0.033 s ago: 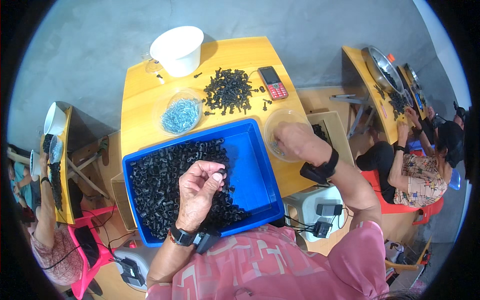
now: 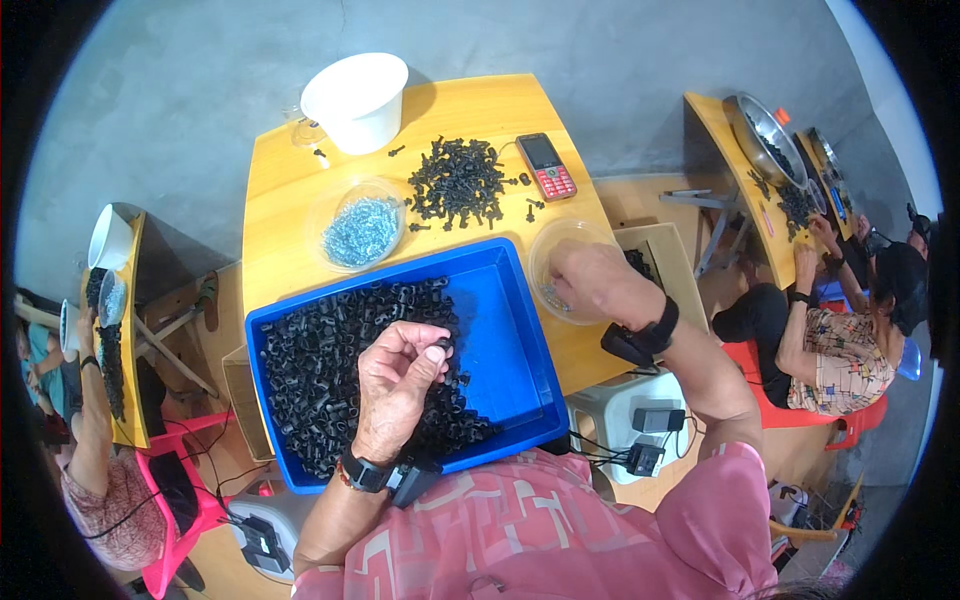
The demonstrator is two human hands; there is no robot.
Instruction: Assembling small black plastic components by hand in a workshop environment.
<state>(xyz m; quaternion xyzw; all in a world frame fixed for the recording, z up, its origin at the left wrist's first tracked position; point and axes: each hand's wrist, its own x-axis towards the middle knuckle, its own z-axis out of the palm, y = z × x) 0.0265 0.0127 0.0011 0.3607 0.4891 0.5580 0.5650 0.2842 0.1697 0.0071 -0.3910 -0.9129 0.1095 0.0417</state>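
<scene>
My left hand (image 2: 397, 380) is raised over the blue tray (image 2: 515, 345), thumb and fingers pinching a small black plastic clip (image 2: 443, 344). A heap of similar black clips (image 2: 320, 370) fills the left and middle of that tray. Off to the right, my right hand (image 2: 595, 280) reaches into a clear round bowl (image 2: 540, 250) holding a few small metal pieces. Its fingers are curled together, their tips partly hidden, and what they hold does not show. Left of centre, another clear bowl (image 2: 360, 232) contains many small bluish-silver screws.
Loose black screw-like parts (image 2: 458, 180) lie piled on the yellow table (image 2: 285, 190), beside a red-and-black phone (image 2: 546, 165). At the back stands a white bucket (image 2: 360, 105). A cardboard box (image 2: 670, 245) is on the right. Other people sit at tables on both sides.
</scene>
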